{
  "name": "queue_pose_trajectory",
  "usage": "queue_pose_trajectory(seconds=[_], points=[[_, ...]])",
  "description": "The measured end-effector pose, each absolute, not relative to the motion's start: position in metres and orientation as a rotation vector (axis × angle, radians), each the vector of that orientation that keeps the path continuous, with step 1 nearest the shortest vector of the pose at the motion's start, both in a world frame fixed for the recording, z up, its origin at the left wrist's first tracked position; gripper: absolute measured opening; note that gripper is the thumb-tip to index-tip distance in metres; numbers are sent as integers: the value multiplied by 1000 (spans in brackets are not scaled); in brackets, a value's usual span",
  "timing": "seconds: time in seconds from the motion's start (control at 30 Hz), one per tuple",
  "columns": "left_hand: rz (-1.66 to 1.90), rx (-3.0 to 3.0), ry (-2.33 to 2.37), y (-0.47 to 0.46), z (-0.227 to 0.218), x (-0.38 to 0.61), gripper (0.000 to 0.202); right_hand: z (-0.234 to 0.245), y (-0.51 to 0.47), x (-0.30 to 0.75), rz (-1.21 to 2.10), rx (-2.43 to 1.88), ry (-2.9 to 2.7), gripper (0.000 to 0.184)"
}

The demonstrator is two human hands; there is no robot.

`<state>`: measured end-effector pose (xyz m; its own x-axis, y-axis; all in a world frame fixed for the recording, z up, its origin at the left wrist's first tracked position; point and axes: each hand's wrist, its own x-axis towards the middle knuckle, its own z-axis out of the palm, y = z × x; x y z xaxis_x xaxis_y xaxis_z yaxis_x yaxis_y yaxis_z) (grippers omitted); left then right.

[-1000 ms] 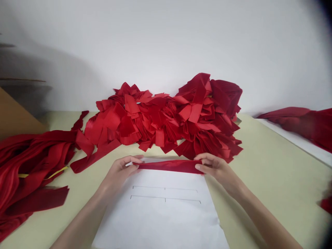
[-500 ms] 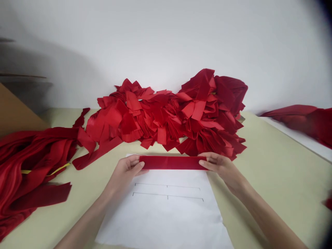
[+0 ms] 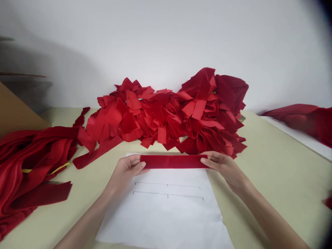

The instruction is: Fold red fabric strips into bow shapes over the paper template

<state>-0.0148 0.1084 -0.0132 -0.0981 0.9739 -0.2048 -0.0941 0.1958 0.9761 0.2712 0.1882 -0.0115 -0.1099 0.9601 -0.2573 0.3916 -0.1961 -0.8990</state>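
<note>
A strip of red velvet ribbon (image 3: 172,161) is stretched straight between my two hands, above the top edge of a white paper sheet (image 3: 166,218). My left hand (image 3: 129,167) pinches its left end, thumb on the front face and fingers behind. At the other end, my right hand (image 3: 220,163) grips the ribbon the same way. Two thin black lines with end and middle ticks run across the paper below the strip. The fingers behind the ribbon are partly hidden.
Behind my hands, a big heap of cut red ribbon pieces (image 3: 160,121) lies against the white wall (image 3: 166,41). Long red ribbons (image 3: 38,152) with a yellow band lie at left, by a brown board (image 3: 18,110). More red fabric (image 3: 298,116) rests on a white surface at right.
Almost nothing differs. The right hand and the ribbon's right end sit very slightly farther right; both hands keep their hold on the strip.
</note>
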Motion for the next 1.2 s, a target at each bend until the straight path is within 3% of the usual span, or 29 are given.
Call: queue_pose_trajectory(seconds=[0.2,0.67,1.03,1.2], points=[[1185,925,1284,108,-16,-17,30,-13,189,274,1423,-1556,-1324,50],[1229,854,1210,111,-13,-22,11,-14,187,276,1651,-1277,-1159,31],[1211,717,1169,113,-23,-29,14,-16,186,271,1409,-1477,-1352,53],[1223,660,1203,114,-22,-29,17,-19,185,272,1304,-1416,-1426,49]])
